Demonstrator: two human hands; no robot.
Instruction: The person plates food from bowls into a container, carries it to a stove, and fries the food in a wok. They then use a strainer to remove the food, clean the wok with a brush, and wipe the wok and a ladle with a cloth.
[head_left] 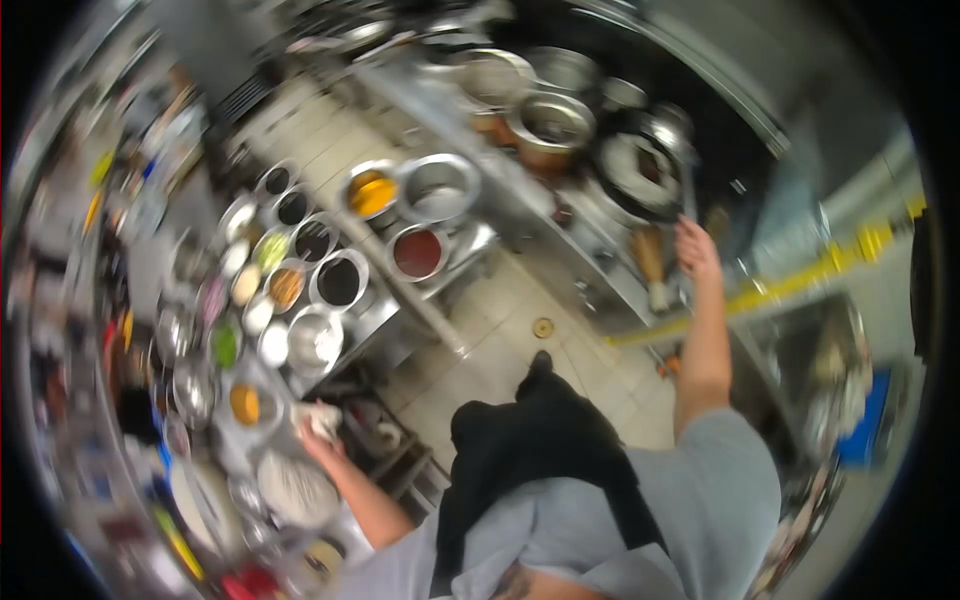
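My right hand [695,248] is closed round the lower end of a long thin metal handle [686,185], which runs up along the right edge of a dark round pan [612,195] on the stove. Blur hides what tool the handle belongs to. In the pan lies something whitish with a dark patch [640,170]. My left hand [318,437] is at the front edge of the left counter, closed on a crumpled white cloth [325,416]. A metal tray holding an orange-yellow food [244,404] sits just beyond it.
Several pots [550,120] crowd the stove beside the pan. On the left counter stand many round containers [340,282] of sauces and chopped food. A red sauce pot [418,252] and an empty-looking steel pot [440,190] stand mid-view. A yellow pipe [790,285] runs along the right.
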